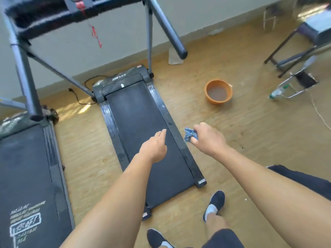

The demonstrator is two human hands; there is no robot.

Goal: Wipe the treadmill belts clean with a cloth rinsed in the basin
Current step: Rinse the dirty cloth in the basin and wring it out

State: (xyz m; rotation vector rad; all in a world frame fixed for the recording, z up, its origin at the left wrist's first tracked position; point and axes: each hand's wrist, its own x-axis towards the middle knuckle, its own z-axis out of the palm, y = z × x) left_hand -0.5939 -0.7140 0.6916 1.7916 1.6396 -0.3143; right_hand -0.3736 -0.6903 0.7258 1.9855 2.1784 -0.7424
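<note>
Floor: wood-look floor (250, 140), sunlit in patches at far left; it meets a pale wall (116, 42) along the far side.
Middle treadmill: black belt (136, 119) runs from near centre to a far motor cover, with grey uprights (149, 33) rising from that end. The side rails look streaked.
Left treadmill: a second belt (23, 167) lies at the left edge, with white printed lettering at its near end.
Cord: a black cable (80, 97) loops on the floor between the two machines, by the wall.
Basin: orange basin (218, 102) sits on the floor to the far right of the middle treadmill, well apart from it, with cloudy water inside.
Right side of room: a plastic bottle (276, 92) lies on its side; a dark-legged stool (293, 51) stands farther off.
Left hand (155, 147): my fingers are straight and close together, pointing far, over the right half of the middle belt. It holds nothing; I cannot tell whether it touches the belt.
Right hand (209, 138): my fingers are curled round a bunched blue cloth (190, 135), which sticks out on the left of my fist.
Cloth position: over the floor just beside the middle treadmill's right rail, nearer than the basin.
Feet: my dark shoes (215, 203) are on the floor at the treadmill's near end.
</note>
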